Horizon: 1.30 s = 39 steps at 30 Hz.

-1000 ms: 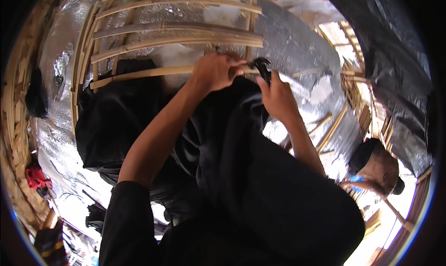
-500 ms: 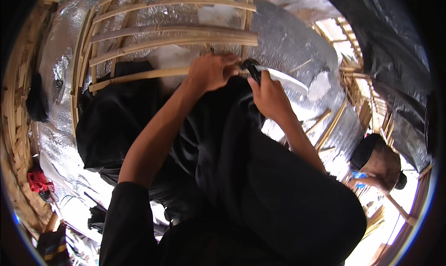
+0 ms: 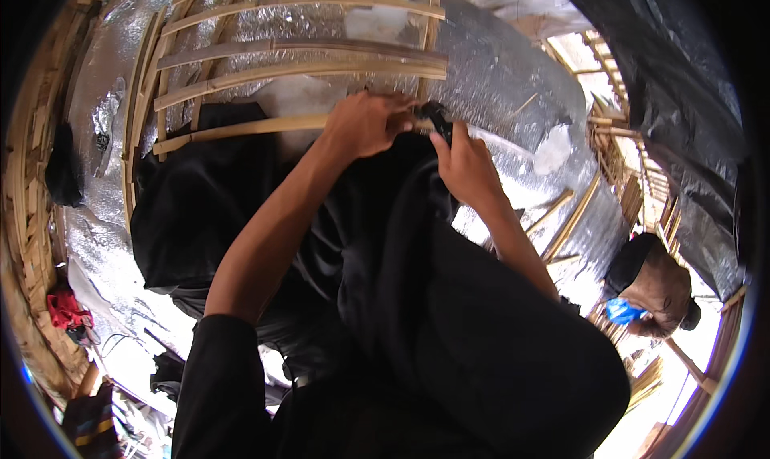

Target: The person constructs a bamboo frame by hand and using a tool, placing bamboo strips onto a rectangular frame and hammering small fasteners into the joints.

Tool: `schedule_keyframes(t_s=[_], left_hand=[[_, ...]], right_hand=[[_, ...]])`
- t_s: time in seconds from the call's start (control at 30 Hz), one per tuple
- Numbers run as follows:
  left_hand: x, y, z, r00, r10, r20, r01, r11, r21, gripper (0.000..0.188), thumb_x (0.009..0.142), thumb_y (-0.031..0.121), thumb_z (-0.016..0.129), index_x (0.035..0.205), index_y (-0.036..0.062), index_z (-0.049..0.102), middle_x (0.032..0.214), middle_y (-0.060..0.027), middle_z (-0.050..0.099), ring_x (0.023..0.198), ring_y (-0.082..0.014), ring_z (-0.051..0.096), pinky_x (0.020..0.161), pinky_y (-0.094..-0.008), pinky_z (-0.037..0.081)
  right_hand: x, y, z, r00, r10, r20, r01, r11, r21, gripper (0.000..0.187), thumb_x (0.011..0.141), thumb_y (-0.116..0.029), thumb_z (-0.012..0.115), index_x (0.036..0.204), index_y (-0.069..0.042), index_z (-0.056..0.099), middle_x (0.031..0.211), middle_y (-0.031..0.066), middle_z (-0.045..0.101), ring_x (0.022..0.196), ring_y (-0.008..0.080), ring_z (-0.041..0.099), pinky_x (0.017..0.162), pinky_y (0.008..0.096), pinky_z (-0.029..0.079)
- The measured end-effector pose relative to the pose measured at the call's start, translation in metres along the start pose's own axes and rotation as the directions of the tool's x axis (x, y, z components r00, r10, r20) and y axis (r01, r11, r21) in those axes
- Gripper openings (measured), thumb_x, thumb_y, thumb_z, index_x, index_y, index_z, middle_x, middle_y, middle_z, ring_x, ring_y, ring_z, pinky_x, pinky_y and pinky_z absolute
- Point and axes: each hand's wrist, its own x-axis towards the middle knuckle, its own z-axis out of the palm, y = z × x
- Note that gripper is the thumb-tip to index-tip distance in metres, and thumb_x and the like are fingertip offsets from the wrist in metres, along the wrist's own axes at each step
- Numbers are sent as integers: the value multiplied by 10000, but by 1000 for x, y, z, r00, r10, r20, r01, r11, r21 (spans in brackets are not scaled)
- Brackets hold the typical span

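Observation:
A lattice of split bamboo slats [image 3: 301, 48] lies over a shiny silver sheet in front of me. My left hand [image 3: 367, 124] is closed around the right end of the nearest bamboo slat [image 3: 249, 130], with its fingers bent at the lattice's right edge. Just to the right, my right hand [image 3: 465, 161] grips a black tool [image 3: 437, 118], whose exact kind I cannot make out. The tool's upper end is close to my left fingertips, by the slat's end. Black cloth [image 3: 208, 194] covers my lap beneath the slat.
The silver sheet [image 3: 505, 66] spreads beyond the lattice. Loose bamboo strips [image 3: 573, 218] lie to the right. Farther right, another person [image 3: 654, 287] bends beside a blue item [image 3: 624, 311]. A woven bamboo wall [image 3: 28, 178] runs along the left, near a red item [image 3: 66, 308].
My hands stay almost in place; the black tool has shifted and turned slightly. A bright white streak beside it has faded. The other person has moved, showing more of the blue item.

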Motion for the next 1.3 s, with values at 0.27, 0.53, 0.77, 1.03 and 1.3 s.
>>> schedule_keyframes(t_s=[0.27,0.53,0.77,1.03,1.3], left_hand=[[13,-7,-4,998,52,-28,-51,998,29,386,930,344,752,1290,203,756,1189,-74,778,976,-355,756,830,-498,612],[-1,11,-10,996,-86,-26,89,986,143,489,887,355,834,1300,116,725,1277,-106,748,1030,-376,744,841,-484,612],[-4,5,-7,997,-83,-3,83,990,118,532,887,405,827,1316,111,713,1309,-88,736,1049,-374,745,846,-482,617],[-6,-3,-15,971,98,-216,-61,983,171,479,924,378,812,1314,116,721,1341,-96,726,986,-335,772,810,-452,630],[-30,-22,-69,923,-165,-346,184,983,22,222,918,178,813,1121,95,779,1033,-95,769,706,-245,708,639,-360,577]], right_hand=[[-12,-1,0,997,74,39,-75,997,34,492,1101,-436,531,1297,14,490,852,354,703,839,591,687,739,672,542],[-16,9,7,957,-63,-285,127,969,211,362,1099,-289,594,1229,38,508,752,304,677,700,533,683,556,561,502],[-22,5,15,990,29,-136,-8,989,150,419,1094,-351,580,1238,39,522,780,315,691,756,555,688,648,617,530],[-7,31,-2,964,164,-208,-84,934,347,483,1094,-471,574,1138,10,575,746,204,681,701,438,721,631,495,530],[-22,124,0,837,480,-261,-409,868,283,428,1045,-365,665,1208,18,569,1032,258,722,972,463,717,856,547,520]])
